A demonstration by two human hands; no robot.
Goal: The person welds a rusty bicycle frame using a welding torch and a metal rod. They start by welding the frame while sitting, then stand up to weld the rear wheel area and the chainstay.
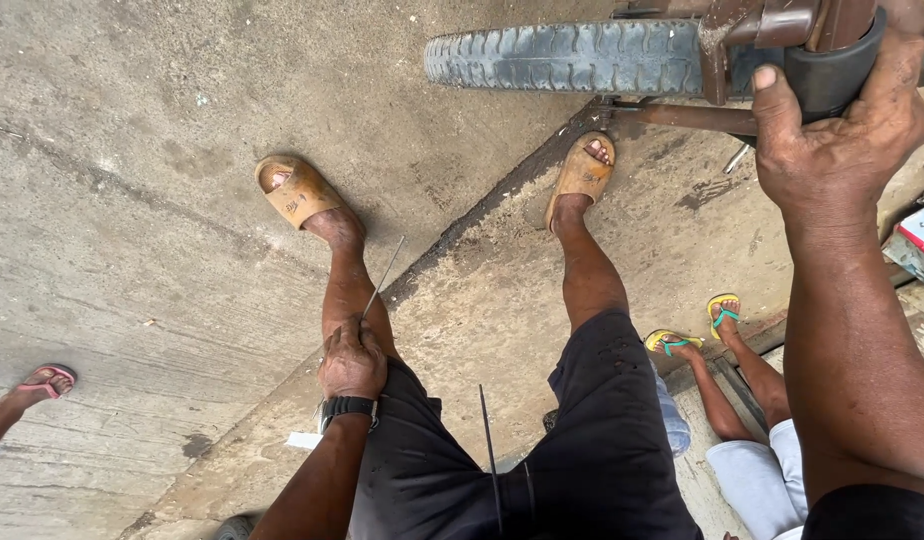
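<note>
Standing over a wheel, both hands full

Right hand (842, 130) clamps a black rubber handlebar grip (832, 70) at upper right; left hand (352, 362), mid-frame, pinches a thin metal spoke (384, 272) near the grey ribbed tyre (572, 55).

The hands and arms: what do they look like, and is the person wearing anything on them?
Both arms are bare, with no sleeves and no gloves. The left hand has a black watch strapped round the wrist. The right hand wears nothing: no ring, no band. Its fingers look smudged with dark grime, and its thumbnail shows plainly. The right forearm looks big because it is close to the camera.
</note>
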